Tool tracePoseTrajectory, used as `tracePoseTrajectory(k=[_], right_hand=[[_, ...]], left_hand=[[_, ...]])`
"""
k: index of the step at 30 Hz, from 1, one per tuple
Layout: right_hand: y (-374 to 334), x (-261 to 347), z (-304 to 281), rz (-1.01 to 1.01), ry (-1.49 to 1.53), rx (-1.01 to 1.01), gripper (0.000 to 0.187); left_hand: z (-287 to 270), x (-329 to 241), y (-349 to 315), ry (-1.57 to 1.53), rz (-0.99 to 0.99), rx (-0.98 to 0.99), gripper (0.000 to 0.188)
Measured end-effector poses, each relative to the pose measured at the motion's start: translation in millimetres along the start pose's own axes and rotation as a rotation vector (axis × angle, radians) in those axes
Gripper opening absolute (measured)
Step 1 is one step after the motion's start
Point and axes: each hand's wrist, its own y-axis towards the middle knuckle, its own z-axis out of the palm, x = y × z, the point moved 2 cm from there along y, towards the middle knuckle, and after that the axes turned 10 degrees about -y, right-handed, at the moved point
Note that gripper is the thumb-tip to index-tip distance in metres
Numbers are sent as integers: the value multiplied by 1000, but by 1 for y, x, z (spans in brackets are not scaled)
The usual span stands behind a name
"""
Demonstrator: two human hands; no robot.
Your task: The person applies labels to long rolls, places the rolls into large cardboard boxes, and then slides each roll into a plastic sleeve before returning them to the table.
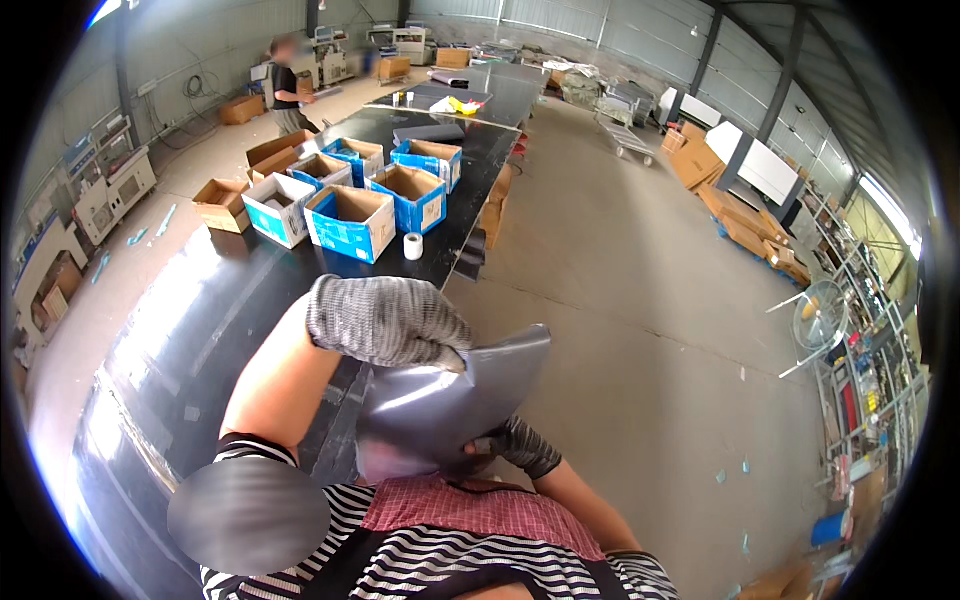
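Note:
A grey plastic mailer bag (440,405) is held in front of my chest, over the right edge of the black table (190,340). My left hand (385,320), in a grey knit glove, grips the bag's upper edge. My right hand (515,445), also gloved, holds the bag's lower right side, partly hidden behind it. The bag's surface is creased and shiny.
Several open blue-and-white cardboard boxes (350,222) and brown cartons (222,204) stand on the table further ahead, with a white tape roll (413,246) beside them. A person (288,90) stands at the far left. Stacked cartons (745,225), a fan (818,315) and shelves line the right side.

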Motion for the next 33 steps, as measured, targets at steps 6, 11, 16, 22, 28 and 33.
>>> tracePoseTrajectory(k=[6,11,16,22,28,33], right_hand=[[46,-2,-108,68,-145,-168,34],[96,36,-203,-228,-526,-459,20],[163,79,-245,-318,-481,-382,19],[257,85,-260,-339,-273,-351,27],[329,114,-226,-90,-283,-190,23],[384,103,-225,-427,-635,-22,20]], left_hand=[[-33,10,27,211,-364,-250,34],[-37,2,47,696,-335,-316,34],[-29,30,50,814,-242,-570,44],[-43,126,-8,147,-446,-340,60],[-85,264,-22,-634,-433,-1035,89],[-78,356,-19,-1339,-187,-1337,69]])
